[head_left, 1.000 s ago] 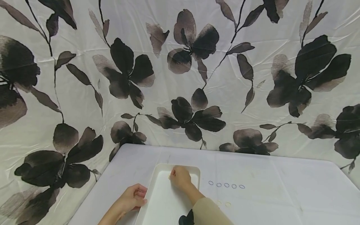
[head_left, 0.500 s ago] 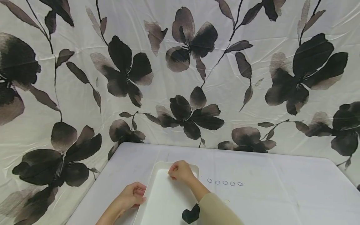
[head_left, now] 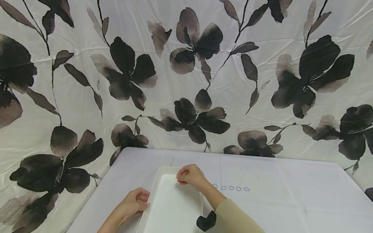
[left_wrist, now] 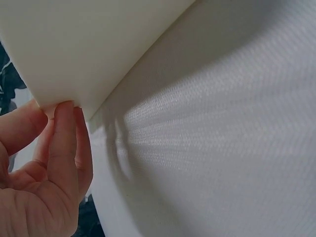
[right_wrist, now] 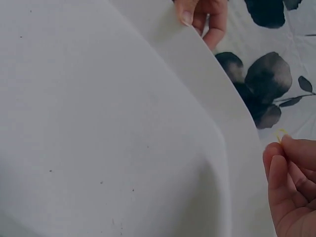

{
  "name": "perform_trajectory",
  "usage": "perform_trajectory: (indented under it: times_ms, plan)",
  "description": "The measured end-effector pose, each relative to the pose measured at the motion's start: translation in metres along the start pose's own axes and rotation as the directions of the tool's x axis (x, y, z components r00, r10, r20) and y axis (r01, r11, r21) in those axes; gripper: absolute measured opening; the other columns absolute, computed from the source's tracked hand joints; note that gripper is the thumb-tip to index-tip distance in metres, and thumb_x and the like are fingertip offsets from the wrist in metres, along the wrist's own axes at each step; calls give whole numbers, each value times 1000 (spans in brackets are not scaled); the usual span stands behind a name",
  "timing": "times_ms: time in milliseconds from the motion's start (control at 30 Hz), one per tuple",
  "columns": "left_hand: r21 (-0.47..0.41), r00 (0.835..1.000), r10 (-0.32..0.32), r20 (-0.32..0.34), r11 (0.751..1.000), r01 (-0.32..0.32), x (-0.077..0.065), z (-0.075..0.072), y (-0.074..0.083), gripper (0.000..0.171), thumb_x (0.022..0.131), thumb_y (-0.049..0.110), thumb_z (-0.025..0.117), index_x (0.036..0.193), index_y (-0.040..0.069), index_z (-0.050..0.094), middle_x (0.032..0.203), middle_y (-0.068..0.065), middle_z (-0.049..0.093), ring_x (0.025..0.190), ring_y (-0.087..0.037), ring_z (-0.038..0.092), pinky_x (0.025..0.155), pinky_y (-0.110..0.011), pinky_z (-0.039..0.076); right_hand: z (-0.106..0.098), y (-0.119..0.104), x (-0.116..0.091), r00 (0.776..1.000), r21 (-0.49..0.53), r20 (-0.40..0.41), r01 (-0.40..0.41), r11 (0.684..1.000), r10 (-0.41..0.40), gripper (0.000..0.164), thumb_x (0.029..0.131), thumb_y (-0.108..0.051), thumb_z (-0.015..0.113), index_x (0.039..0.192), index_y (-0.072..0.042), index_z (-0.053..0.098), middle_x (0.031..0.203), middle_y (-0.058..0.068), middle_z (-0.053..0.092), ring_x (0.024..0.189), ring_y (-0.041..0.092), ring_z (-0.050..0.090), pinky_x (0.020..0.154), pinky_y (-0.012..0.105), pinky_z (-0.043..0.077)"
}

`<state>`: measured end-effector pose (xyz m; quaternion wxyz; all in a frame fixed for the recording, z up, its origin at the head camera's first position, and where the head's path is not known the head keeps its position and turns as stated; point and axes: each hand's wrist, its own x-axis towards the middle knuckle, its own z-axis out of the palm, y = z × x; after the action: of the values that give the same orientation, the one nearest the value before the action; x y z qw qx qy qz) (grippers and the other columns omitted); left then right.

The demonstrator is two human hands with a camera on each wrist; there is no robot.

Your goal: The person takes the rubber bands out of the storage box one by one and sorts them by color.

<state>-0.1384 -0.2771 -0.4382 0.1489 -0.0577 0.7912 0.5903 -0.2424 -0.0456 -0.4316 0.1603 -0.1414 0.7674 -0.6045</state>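
A white rectangular tray [head_left: 172,207] lies on the table in the head view. My left hand [head_left: 135,201] grips its left rim; in the left wrist view, the thumb and fingertips of the left hand [left_wrist: 49,163] pinch the tray's edge [left_wrist: 74,59]. My right hand [head_left: 190,174] is over the tray's far end. Between its thumb and index finger it pinches a small yellow loop like a thin rubber band [right_wrist: 280,133], best seen in the right wrist view beside the tray's rim [right_wrist: 247,148]. The other fingers of the right hand [right_wrist: 294,182] are curled in.
Several small blue rings [head_left: 231,188] lie in a row on the white tablecloth [head_left: 279,194] to the right of the tray. A floral curtain [head_left: 201,74] hangs behind the table. A black rounded piece [head_left: 206,221] shows at the right sleeve [head_left: 236,215].
My right hand has shifted slightly right along the tray's far end, with its forearm swinging right over the place where yellow rings showed earlier. The left hand stays on the rim.
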Motion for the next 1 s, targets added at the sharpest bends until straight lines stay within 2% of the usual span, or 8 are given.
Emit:
perform_trajectory:
  times_ms: [333,667,1000]
  plan:
    - [-25,999,16,42,1000,-15,-1,-2,-5,37,79,-7,65,111,-13,47,93,-12,57,80,-19,61,68,-37,54,-23,3,-17,998,67,59,1,998,-5,8,82,2,66,87,8,65,71,7,65,66,16,65,63,28,55]
    - [7,1000,18,3,1000,-18,4,-4,-1,38,78,-8,66,110,-12,48,93,-13,56,77,-18,59,67,-36,54,-52,8,-30,998,79,55,-22,997,18,12,83,3,64,91,11,63,76,10,67,73,22,66,65,30,55]
    - [-10,1000,-8,12,1000,8,2,-4,-3,38,77,-6,68,109,-10,49,92,-11,55,78,-18,58,67,-35,54,-78,15,-54,997,49,63,-48,998,45,16,83,-1,65,93,11,63,74,7,66,69,16,64,66,31,55]
